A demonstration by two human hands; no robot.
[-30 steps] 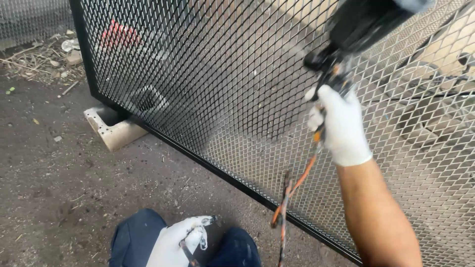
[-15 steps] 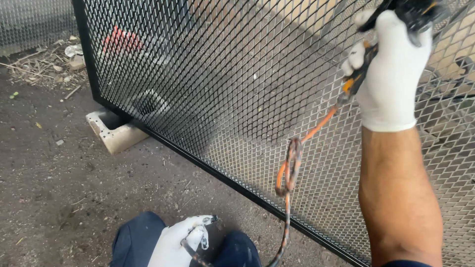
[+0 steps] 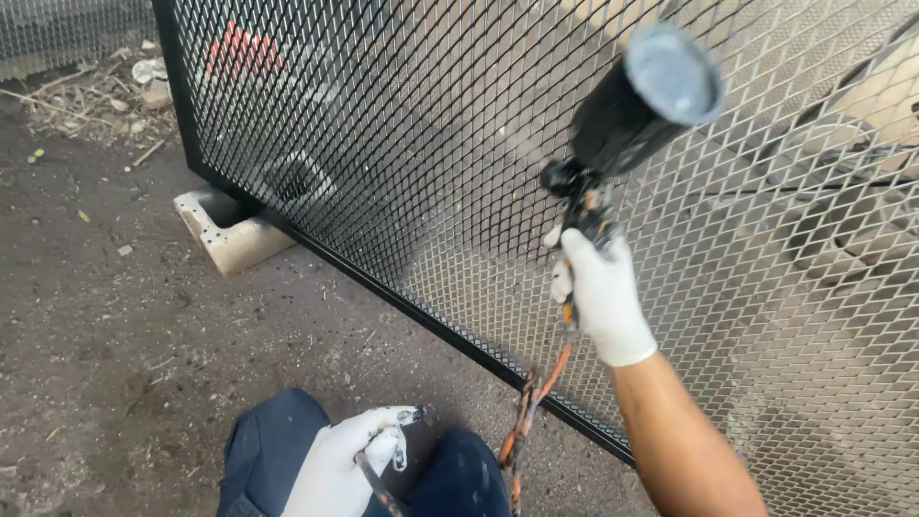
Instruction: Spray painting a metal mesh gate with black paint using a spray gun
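Compared with half a second back, the right hand [image 3: 601, 299] has dropped lower and swung left, so the spray gun [image 3: 613, 158] is now fully in view instead of cut off at the top corner. The left hand [image 3: 337, 467] hasn't budged from the knee [image 3: 263, 455].

Nearest: that left hand, in a white glove, rests on the dark blue trouser knee with its fingers curled around a thin dark hose [image 3: 375, 479] — closed on it, loosely by the look of it. Just to the right an orange hose [image 3: 532, 414], smeared with black, loops down off the bottom edge.

Next out, the right hand, also gloved in white, is clamped on the spray gun's grip. The gun's black cup [image 3: 651, 96] sits on top, tilted toward the camera, lid on — can't see what's inside. The gun's front is right up by the mesh panel [image 3: 402, 144], touching or not I can't tell.

The panel stands upright, black frame, its near bottom corner propped on a pale concrete block [image 3: 230, 235]. The block's top is a hollow trough; it looks bare apart from the frame resting there.

Room-wise, open dirt ground [image 3: 115, 335] lies left of the knee, all the way to the block. Far back left there's some litter and dry twigs [image 3: 96, 96].
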